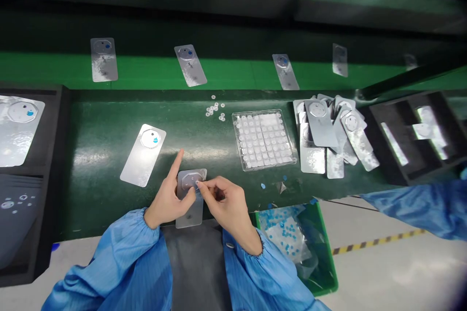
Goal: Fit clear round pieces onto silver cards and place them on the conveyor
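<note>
My left hand (pixel 170 198) grips a silvery rectangular plate (pixel 190 198) by its left edge at the near edge of the dark green bench, index finger pointing up. My right hand (pixel 224 204) pinches at the round disc area near the top of that plate with thumb and fingertips; whether something tiny sits between them is too small to tell. A finished-looking plate with a blue dot (pixel 143 154) lies just left. A clear tray of small round discs (pixel 263 139) sits to the right.
A pile of several plates (pixel 332 133) lies right of the tray. Loose small discs (pixel 215 107) are scattered behind. Plates (pixel 104 59) ride the green conveyor. A green bin with blue bits (pixel 294 238) hangs below. Black foam trays (pixel 408 136) flank both sides; another person's blue sleeve (pixel 419 206) at right.
</note>
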`<control>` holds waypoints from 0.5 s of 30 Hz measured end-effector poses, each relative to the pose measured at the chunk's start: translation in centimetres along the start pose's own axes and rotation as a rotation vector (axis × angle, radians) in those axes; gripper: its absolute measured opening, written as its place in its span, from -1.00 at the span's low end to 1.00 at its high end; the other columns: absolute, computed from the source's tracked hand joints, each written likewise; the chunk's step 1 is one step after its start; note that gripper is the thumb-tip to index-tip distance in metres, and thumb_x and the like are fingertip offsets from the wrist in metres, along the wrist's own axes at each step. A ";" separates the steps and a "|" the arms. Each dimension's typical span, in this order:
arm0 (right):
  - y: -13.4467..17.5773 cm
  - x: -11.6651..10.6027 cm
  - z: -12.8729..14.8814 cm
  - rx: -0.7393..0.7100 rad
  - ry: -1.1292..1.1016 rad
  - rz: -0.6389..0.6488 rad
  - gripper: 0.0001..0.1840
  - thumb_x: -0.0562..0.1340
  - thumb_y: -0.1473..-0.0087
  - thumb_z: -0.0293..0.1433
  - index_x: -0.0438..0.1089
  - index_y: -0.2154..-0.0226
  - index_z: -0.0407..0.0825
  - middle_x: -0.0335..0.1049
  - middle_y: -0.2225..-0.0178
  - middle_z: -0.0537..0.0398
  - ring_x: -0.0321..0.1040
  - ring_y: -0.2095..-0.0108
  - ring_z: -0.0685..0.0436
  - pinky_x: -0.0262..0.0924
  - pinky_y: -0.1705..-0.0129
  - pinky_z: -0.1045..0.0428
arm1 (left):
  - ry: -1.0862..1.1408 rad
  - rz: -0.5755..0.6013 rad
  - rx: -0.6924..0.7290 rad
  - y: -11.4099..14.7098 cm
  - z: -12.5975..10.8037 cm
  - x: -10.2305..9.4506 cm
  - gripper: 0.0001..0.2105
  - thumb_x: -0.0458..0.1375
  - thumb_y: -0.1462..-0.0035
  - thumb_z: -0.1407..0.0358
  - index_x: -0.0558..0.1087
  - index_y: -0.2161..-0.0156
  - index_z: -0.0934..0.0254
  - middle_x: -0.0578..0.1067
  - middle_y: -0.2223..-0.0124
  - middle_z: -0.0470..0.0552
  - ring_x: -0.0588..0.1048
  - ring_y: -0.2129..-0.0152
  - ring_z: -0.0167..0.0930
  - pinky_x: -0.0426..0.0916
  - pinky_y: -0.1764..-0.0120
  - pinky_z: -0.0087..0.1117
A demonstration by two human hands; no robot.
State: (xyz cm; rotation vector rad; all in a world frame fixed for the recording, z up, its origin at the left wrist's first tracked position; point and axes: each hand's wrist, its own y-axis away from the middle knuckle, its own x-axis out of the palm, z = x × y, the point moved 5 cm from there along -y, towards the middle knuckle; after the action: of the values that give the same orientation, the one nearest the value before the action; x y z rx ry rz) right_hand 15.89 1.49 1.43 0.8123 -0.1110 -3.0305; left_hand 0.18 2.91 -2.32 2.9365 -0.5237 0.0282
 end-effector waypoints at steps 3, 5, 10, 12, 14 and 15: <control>-0.5 -0.1 -0.3 0.056 0.013 0.016 -0.57 0.31 -0.23 -0.13 0.43 0.55 -0.04 0.21 0.63 0.23 0.12 0.59 0.03 0.01 0.52 0.08 | 0.088 -0.001 -0.031 0.0 0.1 -0.2 -0.11 0.21 -0.30 0.28 -0.26 -0.52 0.20 0.53 0.31 -0.08 0.45 0.48 -0.46 0.43 0.31 -0.44; -1.3 -0.1 -1.0 0.132 -0.011 0.041 -0.48 0.36 -0.15 -0.04 0.34 0.63 -0.03 0.15 0.67 0.26 0.05 0.61 0.04 -0.04 0.54 0.07 | 0.163 0.007 -0.068 -0.2 0.1 -0.3 -0.11 0.25 -0.28 0.24 -0.20 -0.52 0.21 0.58 0.26 -0.02 0.51 0.42 -0.42 0.45 0.29 -0.43; -2.5 0.9 -3.4 0.250 -0.319 0.237 -0.37 0.39 -0.03 0.13 0.22 0.62 0.02 0.10 0.71 0.28 -0.02 0.66 0.05 -0.10 0.58 0.07 | 0.296 -0.146 -0.226 -1.1 0.7 -0.6 -0.17 0.43 -0.08 0.14 0.24 -0.39 0.32 0.64 0.06 0.15 0.61 0.16 -0.26 0.50 0.08 -0.34; -1.8 1.0 -4.2 0.244 -0.453 0.257 -0.38 0.29 -0.14 0.16 0.22 0.59 0.03 0.06 0.72 0.29 -0.03 0.68 0.04 -0.12 0.61 0.07 | 0.432 -0.200 -0.281 -1.3 1.1 -0.3 -0.23 0.48 0.02 0.08 0.39 -0.25 0.36 0.65 0.13 0.15 0.64 0.26 -0.25 0.53 0.17 -0.32; -0.9 0.0 -5.5 0.192 -0.503 0.057 -0.35 0.22 -0.25 0.11 0.16 0.63 0.03 0.08 0.68 0.24 0.01 0.65 0.03 -0.11 0.61 0.07 | 0.570 -0.200 -0.291 -2.3 1.2 -0.5 -0.25 0.52 0.12 0.04 0.44 -0.14 0.37 0.64 0.23 0.11 0.64 0.37 -0.25 0.55 0.28 -0.30; -0.5 -0.5 -6.1 0.152 -0.493 -0.038 -0.36 0.23 -0.27 0.07 0.16 0.64 0.02 0.09 0.67 0.22 0.05 0.63 0.02 -0.06 0.59 0.07 | 0.596 -0.204 -0.278 -3.1 1.0 -1.1 -0.26 0.53 0.15 0.05 0.45 -0.09 0.37 0.64 0.26 0.10 0.64 0.40 -0.25 0.54 0.32 -0.30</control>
State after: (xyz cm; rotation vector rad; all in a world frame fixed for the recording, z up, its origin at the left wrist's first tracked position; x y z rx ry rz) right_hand 19.42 1.55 -3.60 0.0506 -0.3303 -3.2151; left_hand 0.21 5.96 -3.86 2.5123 -0.1215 0.7144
